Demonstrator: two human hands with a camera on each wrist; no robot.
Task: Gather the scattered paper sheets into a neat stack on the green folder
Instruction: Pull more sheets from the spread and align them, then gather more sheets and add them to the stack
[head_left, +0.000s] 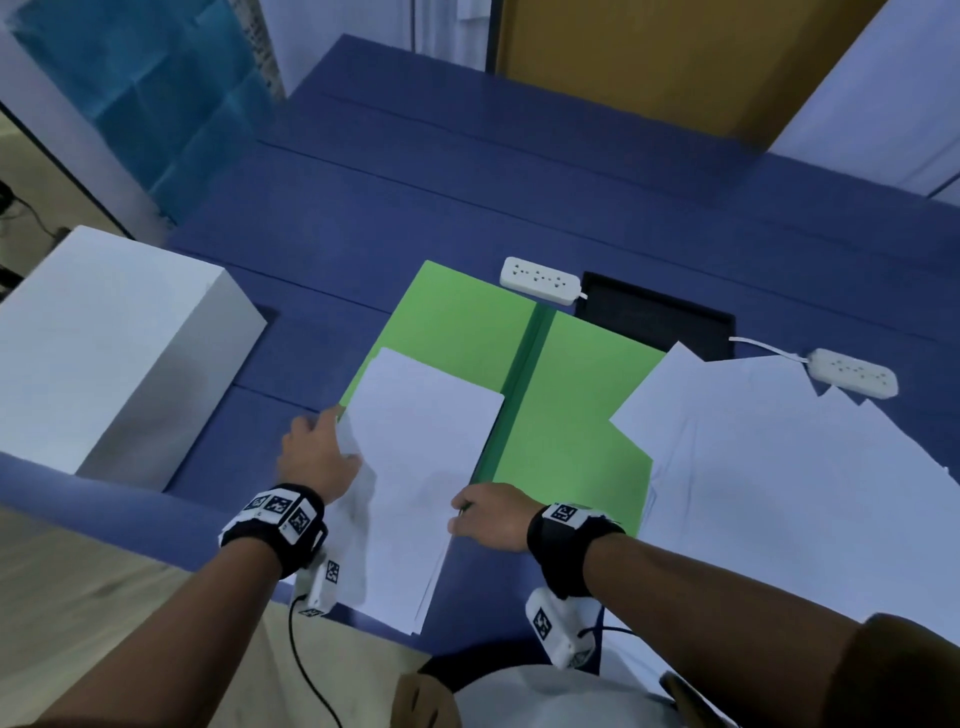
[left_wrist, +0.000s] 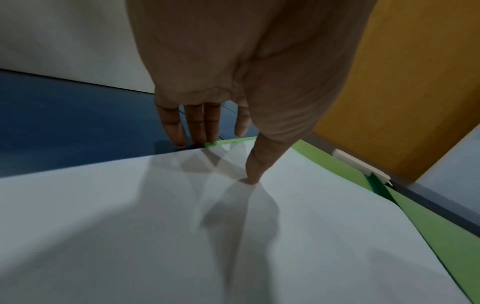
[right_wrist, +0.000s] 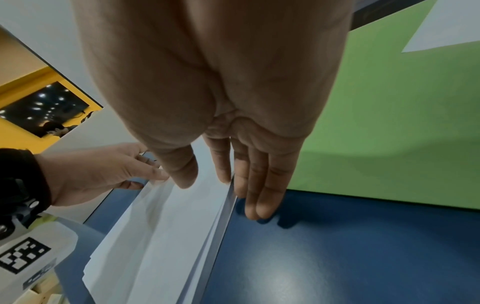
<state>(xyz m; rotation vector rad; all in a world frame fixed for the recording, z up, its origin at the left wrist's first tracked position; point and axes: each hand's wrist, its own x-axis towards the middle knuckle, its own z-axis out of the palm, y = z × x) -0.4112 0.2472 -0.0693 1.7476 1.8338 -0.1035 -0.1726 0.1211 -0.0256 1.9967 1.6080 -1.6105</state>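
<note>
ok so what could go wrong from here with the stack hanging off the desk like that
1. The paper stack overhangs the table edge toward the person; a push from the left hand or right hand could tip it off.
2. Its near edges look fanned, so squaring may crease sheets.
3. The loose sheets partly cover the green folder and may slide.

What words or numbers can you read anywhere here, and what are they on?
No words or numbers can be read.
Wristbands: black-and-white square code patterns, not letters.
White camera block: another square code pattern; a small dark label below it is too blurred to read.
Paper stack: looks blank.
Green folder: no writing shows.
Power strips: only socket holes, no label to read.
</note>
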